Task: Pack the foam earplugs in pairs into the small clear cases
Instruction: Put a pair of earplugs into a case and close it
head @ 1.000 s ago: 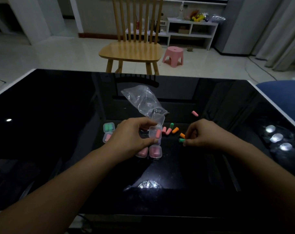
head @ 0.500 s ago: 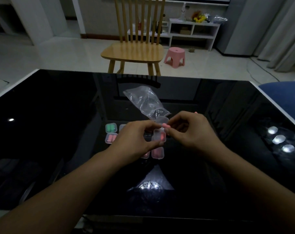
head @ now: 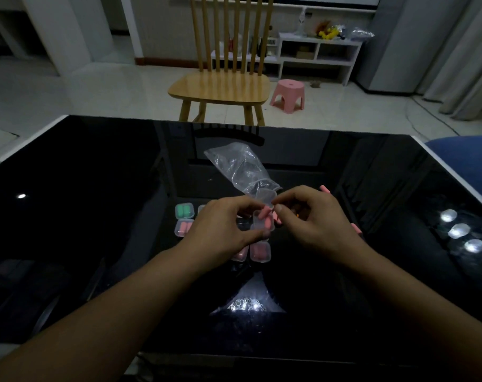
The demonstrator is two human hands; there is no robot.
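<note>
Left hand (head: 220,227) curled round a small open clear case (head: 263,223), held just above the black glossy surface (head: 96,216); pink earplug (head: 263,213) tilted in the case, one end sticking out of the top. Right hand (head: 314,219) close beside, thumb and forefinger pinched together at the case's raised lid (head: 266,194); whether they actually grip the lid or the plug, cannot tell. Second pink plug (head: 278,218) visible just below the right thumb, touching or nearly touching the case.

Crumpled clear plastic bag (head: 240,166) lying on the surface just behind the hands. Closed case of green plugs (head: 184,210) to the left of the left hand, closed case of pink plugs (head: 183,227) directly in front of it. Two more filled pink cases (head: 259,251) under and in front of the hands, one partly hidden by the left wrist. Loose pink plug (head: 325,188) behind the right hand, another (head: 356,228) at its right edge. Wooden chair (head: 220,84) and pink stool (head: 289,95) on the floor beyond the surface.
</note>
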